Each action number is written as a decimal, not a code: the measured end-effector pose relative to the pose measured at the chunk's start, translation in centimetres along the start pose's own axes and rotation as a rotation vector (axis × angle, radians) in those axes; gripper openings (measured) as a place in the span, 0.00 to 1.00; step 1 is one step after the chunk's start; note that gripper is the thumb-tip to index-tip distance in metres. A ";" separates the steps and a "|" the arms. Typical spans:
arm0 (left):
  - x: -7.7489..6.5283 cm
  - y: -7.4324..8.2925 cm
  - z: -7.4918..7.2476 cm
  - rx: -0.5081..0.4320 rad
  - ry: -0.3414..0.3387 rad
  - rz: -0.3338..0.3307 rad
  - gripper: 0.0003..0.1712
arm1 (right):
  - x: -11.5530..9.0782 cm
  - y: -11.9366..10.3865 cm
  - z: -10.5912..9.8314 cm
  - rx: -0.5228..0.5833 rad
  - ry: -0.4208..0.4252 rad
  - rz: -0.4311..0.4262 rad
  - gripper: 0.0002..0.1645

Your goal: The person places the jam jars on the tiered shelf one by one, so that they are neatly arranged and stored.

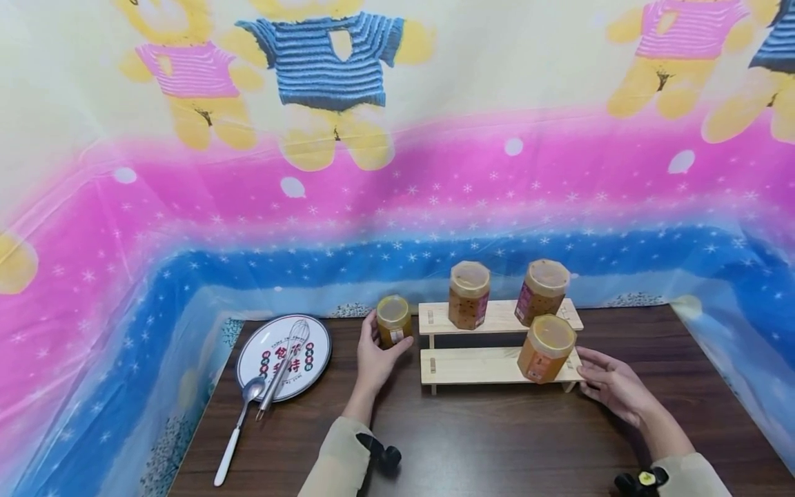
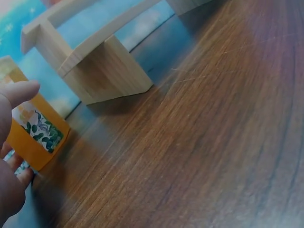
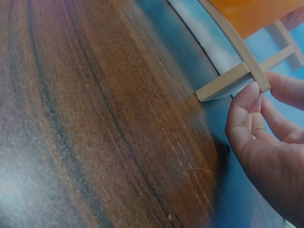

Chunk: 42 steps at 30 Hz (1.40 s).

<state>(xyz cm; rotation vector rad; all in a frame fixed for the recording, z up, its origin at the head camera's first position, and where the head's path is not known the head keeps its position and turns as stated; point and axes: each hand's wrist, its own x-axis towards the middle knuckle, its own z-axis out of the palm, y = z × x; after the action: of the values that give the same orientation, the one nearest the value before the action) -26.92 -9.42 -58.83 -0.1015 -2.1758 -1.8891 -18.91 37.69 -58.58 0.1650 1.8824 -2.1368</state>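
Note:
To the left of a two-tier wooden rack [image 1: 472,367], my left hand [image 1: 375,364] holds a yellow-lidded jar [image 1: 394,316], thumb on one side and fingers on the other. In the left wrist view that jar [image 2: 46,130] is orange-yellow with a leaf-patterned label, its base close over the table. My right hand [image 1: 616,391] pinches the right end of the rack's lower shelf between thumb and fingers, as the right wrist view shows at the shelf corner [image 3: 259,78]. An orange jar [image 1: 546,352] stands on that lower shelf, near its right end.
Two darker jars stand on the upper shelf, one left [image 1: 469,297] and one right [image 1: 542,293]. At the table's left lies a plate [image 1: 248,355] with a whisk [image 1: 282,373] across it and a white-handled spoon [image 1: 230,452] against its rim. A printed cloth [image 1: 397,207] hangs behind.

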 end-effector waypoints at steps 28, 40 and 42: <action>0.3 -0.6 0.0 -0.008 0.132 0.017 0.44 | 0.4 -0.7 0.5 -0.006 -0.008 0.010 0.45; -0.2 0.2 -0.5 0.036 0.151 0.007 0.42 | 0.2 -0.5 0.3 -0.021 0.002 0.022 0.42; -0.2 0.6 -0.5 0.041 0.152 0.016 0.42 | 0.1 -0.4 0.3 -0.019 0.007 0.025 0.40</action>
<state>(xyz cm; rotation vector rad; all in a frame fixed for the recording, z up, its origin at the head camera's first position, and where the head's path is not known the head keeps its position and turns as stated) -26.51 -9.84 -58.27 0.0317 -2.1047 -1.7810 -19.11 37.46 -58.18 0.1915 1.8941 -2.1038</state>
